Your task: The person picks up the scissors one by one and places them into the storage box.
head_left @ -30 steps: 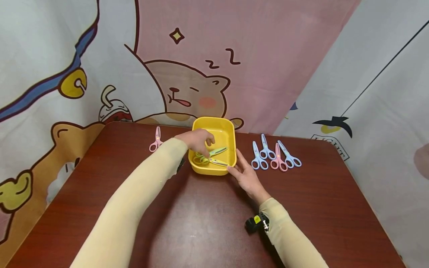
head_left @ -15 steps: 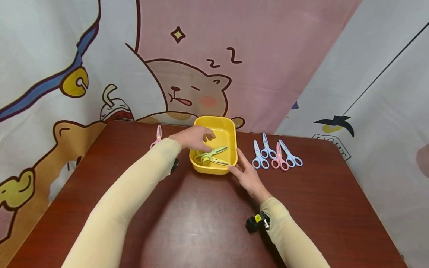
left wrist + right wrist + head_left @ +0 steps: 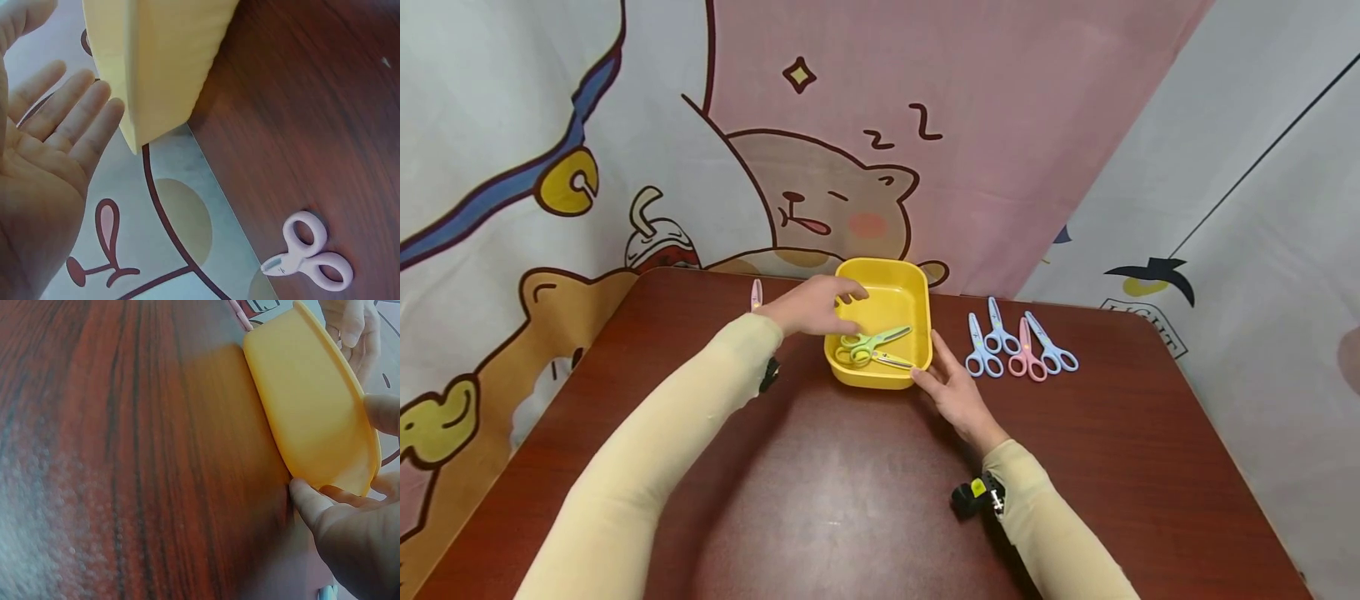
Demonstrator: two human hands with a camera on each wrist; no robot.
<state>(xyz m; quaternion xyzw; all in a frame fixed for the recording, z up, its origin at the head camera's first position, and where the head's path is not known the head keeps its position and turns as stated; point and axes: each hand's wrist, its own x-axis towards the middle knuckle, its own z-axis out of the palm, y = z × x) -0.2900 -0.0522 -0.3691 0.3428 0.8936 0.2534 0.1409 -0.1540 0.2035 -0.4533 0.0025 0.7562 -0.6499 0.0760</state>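
A yellow plastic box (image 3: 868,380) stands at the back middle of the table. Green scissors (image 3: 883,337) lie in its near part across yellow-handled scissors (image 3: 891,361). My left hand (image 3: 816,306) hovers over the box's left rim, fingers spread and holding nothing; the left wrist view shows its palm beside the box wall. At the near right corner, my right hand (image 3: 958,400) holds the box, thumb at the near wall and fingers along the right side. Pink scissors (image 3: 306,256) lie on the table left of the box, mostly hidden by my left arm in the head view.
Right of the box lie several scissors: light blue scissors (image 3: 982,357) and pink scissors (image 3: 1026,358) among them. The brown table (image 3: 835,500) ends at the back against a printed cloth (image 3: 1000,167). A black wrist camera (image 3: 968,498) hangs by my right sleeve.
My left hand has risen off the scissors in the box and moved left, its fingers spreading. The green scissors stay in the box. My right hand keeps its place at the corner.
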